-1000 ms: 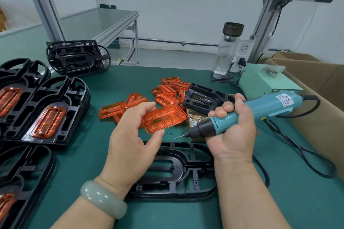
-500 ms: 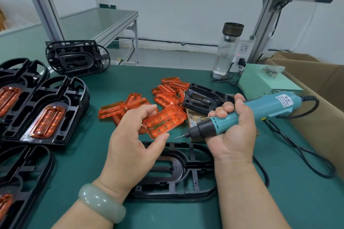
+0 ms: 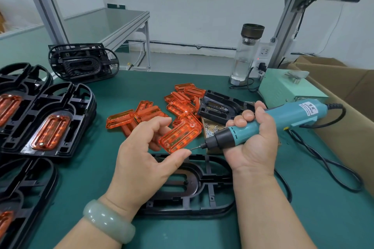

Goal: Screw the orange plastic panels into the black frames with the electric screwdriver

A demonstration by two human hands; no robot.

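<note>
Head view: what gets cut off?

The green bench runs out of view at the sides; finished black frames at left are clipped, and the left hand hides part of the bare, ribbed black frame lying flat under it.

And each grip?

On the right hand the grip wraps round the teal electric screwdriver, bit pointing left, tip just beside the left thumb. The left grip pinches a translucent, ridged orange panel above that frame. The screws behind it are too small to count.

The person wears one thick, smooth bangle of pale milky green round the wrist of the left hand, well behind its fingers.
</note>
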